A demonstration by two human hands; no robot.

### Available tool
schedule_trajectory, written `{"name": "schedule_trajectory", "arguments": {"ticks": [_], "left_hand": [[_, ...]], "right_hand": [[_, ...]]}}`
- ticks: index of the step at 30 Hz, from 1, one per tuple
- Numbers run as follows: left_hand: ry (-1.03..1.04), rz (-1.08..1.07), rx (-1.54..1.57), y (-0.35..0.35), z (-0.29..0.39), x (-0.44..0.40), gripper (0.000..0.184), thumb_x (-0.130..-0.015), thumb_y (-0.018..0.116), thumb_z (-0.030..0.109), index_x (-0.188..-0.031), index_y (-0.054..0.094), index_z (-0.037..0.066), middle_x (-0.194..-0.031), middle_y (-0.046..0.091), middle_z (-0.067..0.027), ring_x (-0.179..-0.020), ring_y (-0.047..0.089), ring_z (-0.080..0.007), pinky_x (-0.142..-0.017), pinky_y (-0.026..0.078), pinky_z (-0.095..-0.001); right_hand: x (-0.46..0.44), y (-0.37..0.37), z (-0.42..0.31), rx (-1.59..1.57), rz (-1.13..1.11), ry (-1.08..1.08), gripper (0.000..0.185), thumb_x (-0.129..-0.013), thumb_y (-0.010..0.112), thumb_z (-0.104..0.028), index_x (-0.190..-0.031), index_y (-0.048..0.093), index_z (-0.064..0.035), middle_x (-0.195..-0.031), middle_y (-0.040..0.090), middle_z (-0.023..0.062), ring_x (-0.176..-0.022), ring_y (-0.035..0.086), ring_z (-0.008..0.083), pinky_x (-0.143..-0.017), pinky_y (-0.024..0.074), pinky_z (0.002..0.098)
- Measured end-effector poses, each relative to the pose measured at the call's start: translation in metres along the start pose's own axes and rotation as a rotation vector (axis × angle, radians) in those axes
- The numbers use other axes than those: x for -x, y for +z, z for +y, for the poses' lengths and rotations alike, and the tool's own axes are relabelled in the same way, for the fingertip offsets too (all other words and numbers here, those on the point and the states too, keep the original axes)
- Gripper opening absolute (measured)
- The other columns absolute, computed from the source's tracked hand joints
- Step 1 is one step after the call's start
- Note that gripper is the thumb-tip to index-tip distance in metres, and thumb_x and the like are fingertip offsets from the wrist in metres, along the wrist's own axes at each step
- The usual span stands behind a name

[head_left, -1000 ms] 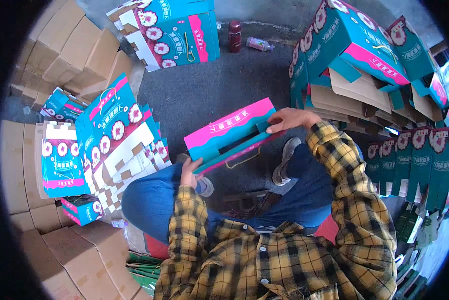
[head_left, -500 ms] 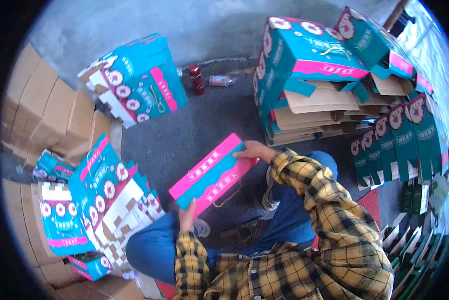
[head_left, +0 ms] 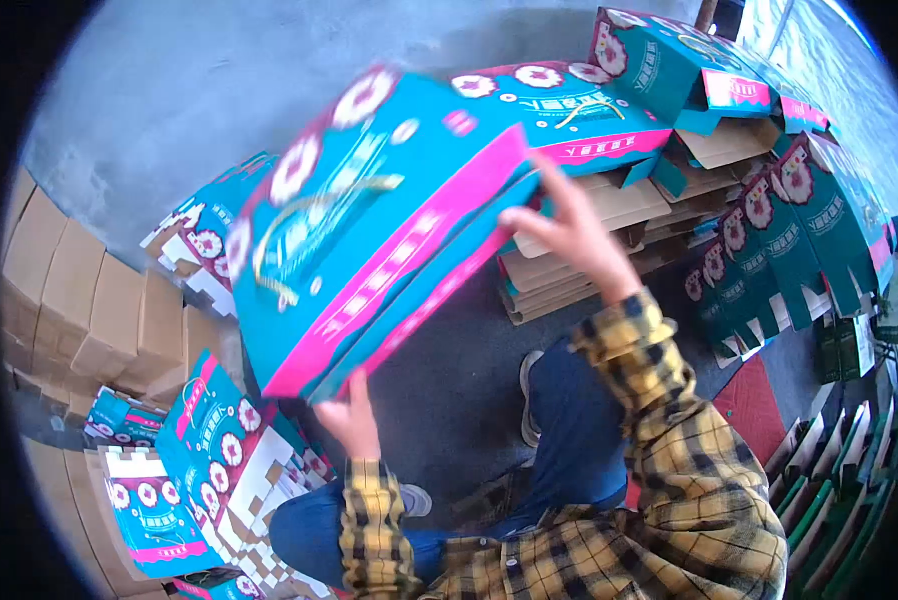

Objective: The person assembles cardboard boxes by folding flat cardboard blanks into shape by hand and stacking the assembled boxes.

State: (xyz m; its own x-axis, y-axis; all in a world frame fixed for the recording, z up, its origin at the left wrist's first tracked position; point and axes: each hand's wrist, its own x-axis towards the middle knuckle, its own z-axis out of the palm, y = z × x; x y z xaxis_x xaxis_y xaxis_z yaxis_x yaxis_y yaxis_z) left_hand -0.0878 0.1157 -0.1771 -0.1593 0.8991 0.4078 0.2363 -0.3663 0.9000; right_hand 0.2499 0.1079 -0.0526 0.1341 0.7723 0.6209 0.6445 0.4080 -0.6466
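Note:
A teal and pink cardboard gift box point(head_left: 369, 200) with white flower prints and a cord handle is lifted in front of me, its broad side tilted up. My left hand point(head_left: 352, 420) grips the box's lower edge near its left end, thumb up against the pink strip. At the right end of the same edge my right hand point(head_left: 574, 235) is closed on the box, fingers and thumb on either side of the corner. A dark gap runs between the box's two pink strips. The far side of the box is out of sight.
Matching boxes point(head_left: 609, 140) lie over flattened cardboard point(head_left: 579, 240) at the back right. A row of teal boxes point(head_left: 784, 240) stands at the right. Brown cartons point(head_left: 89, 290) are piled at the left, near flat printed sheets point(head_left: 209, 440). Green-edged panels point(head_left: 839, 480) stand at the lower right.
The box has been raised away from my lap and tipped, so its broad printed side with the cord handle now shows. Both hands have stayed on it, and the right one has moved up.

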Motion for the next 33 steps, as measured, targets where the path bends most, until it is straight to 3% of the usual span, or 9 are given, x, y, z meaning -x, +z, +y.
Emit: {"name": "schedule_trajectory", "arguments": {"ticks": [4, 8, 13, 21, 24, 27, 29, 32, 33], "left_hand": [[0.399, -0.111, 0.076, 0.134, 0.071, -0.067, 0.041, -0.079, 0.077, 0.015, -0.109, 0.058, -0.004, -0.107, 0.063, -0.0168, -0.095, 0.061, -0.0268, -0.086, 0.045, -0.0383], [0.536, -0.208, -0.02, 0.227, 0.118, -0.086, 0.083, -0.077, 0.077, 0.032, -0.135, 0.033, -0.01, -0.132, 0.042, -0.0319, -0.124, 0.042, -0.043, -0.104, 0.035, -0.0444], [0.53, -0.275, -0.062, 0.278, 0.125, -0.088, 0.091, -0.08, 0.074, 0.032, -0.141, 0.02, -0.01, -0.138, 0.035, -0.0327, -0.127, 0.039, -0.0444, -0.106, 0.034, -0.0449], [0.493, -0.382, -0.129, 0.3, 0.12, -0.102, 0.089, -0.083, 0.071, 0.032, -0.139, 0.019, -0.014, -0.135, 0.037, -0.0355, -0.125, 0.042, -0.0446, -0.104, 0.037, -0.0443], [0.615, -0.356, -0.275, 0.307, 0.111, -0.1, 0.093, -0.08, 0.072, 0.029, -0.14, 0.016, -0.015, -0.134, 0.038, -0.0358, -0.124, 0.044, -0.044, -0.103, 0.039, -0.0435], [0.638, -0.573, -0.144, 0.284, 0.119, -0.101, 0.096, -0.07, 0.076, 0.014, -0.141, 0.016, -0.011, -0.13, 0.043, -0.0324, -0.122, 0.046, -0.043, -0.102, 0.039, -0.0425], [0.646, -0.632, -0.304, 0.258, 0.114, -0.09, 0.089, -0.075, 0.072, 0.011, -0.143, 0.017, -0.005, -0.131, 0.044, -0.0308, -0.122, 0.044, -0.0438, -0.101, 0.04, -0.0447], [0.667, -0.883, -0.547, 0.202, 0.093, -0.069, 0.084, -0.079, 0.066, 0.01, -0.145, 0.017, -0.003, -0.138, 0.038, -0.0296, -0.126, 0.042, -0.0422, -0.101, 0.04, -0.045], [0.592, -1.051, -0.515, 0.176, 0.094, -0.06, 0.077, -0.079, 0.064, 0.01, -0.144, 0.024, -0.004, -0.142, 0.036, -0.0283, -0.131, 0.038, -0.0401, -0.11, 0.032, -0.0416]], "right_hand": [[-0.023, -0.115, 0.067, -0.287, 0.176, 0.105, 0.059, -0.09, 0.065, -0.016, -0.139, 0.036, 0.0006, -0.125, 0.053, 0.0074, -0.112, 0.051, 0.0142, -0.096, 0.0422, 0.0303], [-0.032, -0.169, 0.13, -0.324, 0.27, 0.16, 0.058, -0.091, 0.065, -0.02, -0.137, 0.038, 0.0018, -0.125, 0.054, 0.0095, -0.113, 0.052, 0.0164, -0.098, 0.0405, 0.0303], [-0.037, -0.197, 0.181, -0.247, 0.45, 0.307, 0.057, -0.089, 0.068, -0.029, -0.128, 0.045, 0.0068, -0.12, 0.057, 0.0123, -0.111, 0.054, 0.0183, -0.096, 0.0406, 0.0309], [-0.038, -0.197, 0.196, 0.138, 0.742, 0.444, 0.061, -0.085, 0.071, -0.033, -0.123, 0.05, 0.0098, -0.116, 0.06, 0.017, -0.107, 0.057, 0.0216, -0.089, 0.0455, 0.0328], [-0.023, -0.193, 0.206, 0.041, 0.812, 0.439, 0.055, -0.086, 0.07, -0.032, -0.119, 0.053, 0.009, -0.115, 0.061, 0.0197, -0.106, 0.058, 0.0241, -0.089, 0.046, 0.034], [0.016, -0.186, 0.216, 0.07, 0.752, 0.324, 0.038, -0.086, 0.062, -0.016, -0.115, 0.053, 0.0065, -0.104, 0.062, 0.014, -0.095, 0.058, 0.0205, -0.085, 0.047, 0.0335], [0.05, -0.159, 0.211, 0.018, 0.881, 0.312, 0.038, -0.086, 0.061, -0.014, -0.118, 0.052, 0.0042, -0.108, 0.061, 0.0143, -0.097, 0.058, 0.0208, -0.086, 0.0467, 0.0328], [0.115, -0.131, 0.205, -0.075, 0.79, 0.488, 0.039, -0.089, 0.059, -0.015, -0.123, 0.049, 0.0021, -0.113, 0.059, 0.0142, -0.103, 0.057, 0.0205, -0.089, 0.0459, 0.0327], [0.138, -0.12, 0.211, -0.059, 0.776, 0.496, 0.039, -0.09, 0.057, -0.011, -0.126, 0.049, -0.0008, -0.108, 0.057, 0.0061, -0.091, 0.053, 0.0136, -0.077, 0.0461, 0.027]]}}
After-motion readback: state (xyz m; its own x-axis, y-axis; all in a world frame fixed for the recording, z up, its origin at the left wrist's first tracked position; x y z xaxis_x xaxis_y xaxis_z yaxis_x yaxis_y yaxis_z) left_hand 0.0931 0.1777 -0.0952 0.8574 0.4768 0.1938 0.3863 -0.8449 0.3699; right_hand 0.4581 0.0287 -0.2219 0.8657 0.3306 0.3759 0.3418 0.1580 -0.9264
